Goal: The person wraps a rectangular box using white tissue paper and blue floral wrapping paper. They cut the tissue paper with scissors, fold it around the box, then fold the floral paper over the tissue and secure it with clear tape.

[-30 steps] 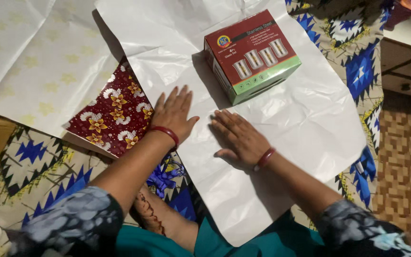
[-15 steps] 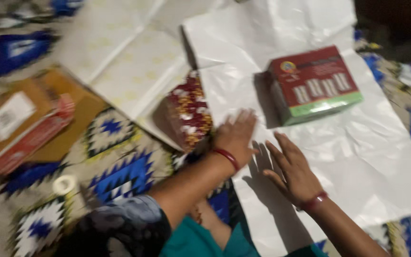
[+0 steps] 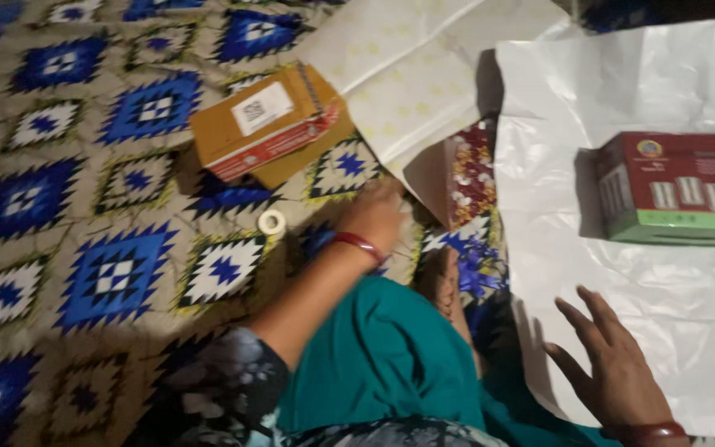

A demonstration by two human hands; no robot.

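The small roll of tape point(image 3: 272, 221) lies flat on the patterned blanket point(image 3: 117, 273), just left of the left hand point(image 3: 376, 217), which rests knuckles-up, fingers curled, holding nothing I can see. The right hand point(image 3: 614, 372) lies spread and empty on white paper point(image 3: 664, 306), well apart.

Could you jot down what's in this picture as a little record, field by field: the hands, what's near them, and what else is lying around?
Left hand: stretched out over the patterned blanket, open, holding nothing
Nearest to it: small roll of tape
Right hand: fingers spread, on the white paper sheet
On the sheet: red and green box
Beyond the tape: brown cardboard package
Beside the sheet: red floral wrapping paper
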